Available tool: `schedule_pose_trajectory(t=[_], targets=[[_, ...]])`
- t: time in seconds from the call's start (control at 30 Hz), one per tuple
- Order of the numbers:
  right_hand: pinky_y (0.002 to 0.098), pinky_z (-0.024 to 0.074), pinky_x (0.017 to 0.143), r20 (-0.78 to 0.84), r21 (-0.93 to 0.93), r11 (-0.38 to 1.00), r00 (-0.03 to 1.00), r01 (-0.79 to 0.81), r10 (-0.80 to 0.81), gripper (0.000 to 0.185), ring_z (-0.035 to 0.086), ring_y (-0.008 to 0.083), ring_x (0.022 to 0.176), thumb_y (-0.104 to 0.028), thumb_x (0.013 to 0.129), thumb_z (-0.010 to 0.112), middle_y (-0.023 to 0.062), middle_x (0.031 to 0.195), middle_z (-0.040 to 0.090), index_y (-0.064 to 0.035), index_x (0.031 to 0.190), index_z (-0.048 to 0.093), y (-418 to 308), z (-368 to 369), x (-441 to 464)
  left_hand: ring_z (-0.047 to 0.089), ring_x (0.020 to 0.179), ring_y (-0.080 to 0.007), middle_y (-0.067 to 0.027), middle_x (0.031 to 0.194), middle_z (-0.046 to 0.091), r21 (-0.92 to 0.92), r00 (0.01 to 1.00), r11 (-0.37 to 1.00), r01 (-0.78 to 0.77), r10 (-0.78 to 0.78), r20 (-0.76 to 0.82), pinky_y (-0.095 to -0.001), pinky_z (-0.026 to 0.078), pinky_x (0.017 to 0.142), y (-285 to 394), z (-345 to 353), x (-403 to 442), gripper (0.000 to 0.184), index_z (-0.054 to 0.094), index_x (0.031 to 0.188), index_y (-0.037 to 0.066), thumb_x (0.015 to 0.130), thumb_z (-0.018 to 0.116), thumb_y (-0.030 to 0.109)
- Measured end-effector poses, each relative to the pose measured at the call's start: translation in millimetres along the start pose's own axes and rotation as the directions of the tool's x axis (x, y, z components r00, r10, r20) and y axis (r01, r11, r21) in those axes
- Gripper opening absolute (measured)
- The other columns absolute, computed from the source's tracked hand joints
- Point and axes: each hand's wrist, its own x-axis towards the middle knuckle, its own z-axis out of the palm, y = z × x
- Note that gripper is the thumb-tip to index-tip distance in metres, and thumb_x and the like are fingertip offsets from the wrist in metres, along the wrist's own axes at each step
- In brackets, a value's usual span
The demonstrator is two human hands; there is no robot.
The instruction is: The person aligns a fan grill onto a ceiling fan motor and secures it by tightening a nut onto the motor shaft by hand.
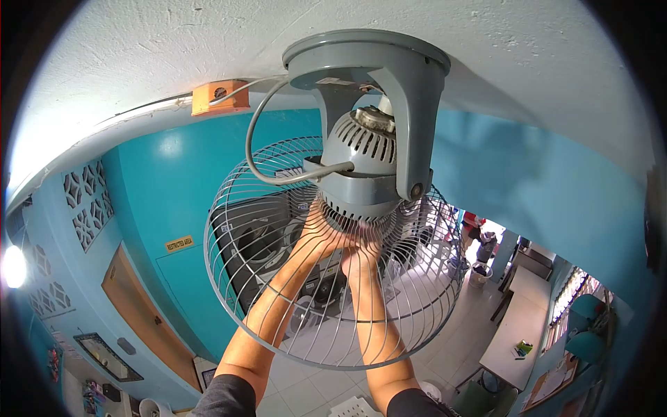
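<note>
A grey ceiling fan [361, 153] hangs from a round mount [368, 52], its slotted motor housing tilted down. Below the housing spreads a round wire guard [333, 366]; no blades show. Both forearms come up from below and are seen through the guard's wires. My left hand [323, 226] is closed at the guard's centre, just under the motor housing. Beside it, touching or nearly so, my right hand [363, 250] is closed at the same spot. Wires and housing cover most of the fingers, so what they grip is hidden.
A grey cable [253, 139] loops from the fan toward an orange junction box [220, 99] on the ceiling edge. Black speaker-like equipment [243, 236] stands behind the guard. Far below are a long table [517, 326], a bucket [479, 274] and a white stool or crate [354, 408].
</note>
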Motion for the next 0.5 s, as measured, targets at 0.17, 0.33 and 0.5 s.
schedule_pose_trajectory(t=[0.17, 0.33, 0.5], targets=[[0.0339, 0.0479, 0.063, 0.06, 0.226, 0.945, 0.972, -0.236, 0.229, 0.034, 0.052, 0.0206, 0.087, -0.037, 0.079, 0.046, 0.0038, 0.104, 0.052, -0.0154, 0.105, 0.048, -13.5, 10.3, 11.4, 0.038, 0.106, -0.0302, -0.0127, 0.116, 0.041, 0.26, 0.972, 0.954, -0.15, 0.191, -0.14, -0.0364, 0.029, 0.092, 22.5, -5.2, 9.1, 0.106, 0.033, 0.117, 0.0, 0.032, 0.074, 0.049], [0.0362, 0.0413, 0.071, 0.052, -0.153, 0.98, 0.989, -0.127, 0.136, 0.033, 0.052, 0.0239, 0.075, -0.037, 0.075, 0.047, 0.0083, 0.081, 0.055, -0.0058, 0.083, 0.054, 10.2, -29.9, 39.6, 0.037, 0.106, -0.0303, -0.0133, 0.115, 0.041, 0.206, 0.993, 0.975, -0.084, 0.099, -0.068, -0.0367, 0.029, 0.092, 25.5, -9.5, 10.4, 0.102, 0.035, 0.116, 0.001, 0.036, 0.072, 0.051], [0.0377, 0.0391, 0.074, 0.061, -0.135, 0.987, 0.993, -0.088, 0.097, 0.034, 0.05, 0.0252, 0.072, -0.037, 0.072, 0.046, 0.0096, 0.074, 0.053, -0.0037, 0.074, 0.052, 4.5, -43.6, 42.4, 0.031, 0.111, -0.031, -0.0145, 0.121, 0.035, 0.169, 0.997, 0.982, -0.079, 0.078, 0.015, -0.0403, 0.022, 0.095, 24.8, -12.0, 9.6, 0.091, 0.034, 0.119, 0.001, 0.05, 0.059, 0.056]])
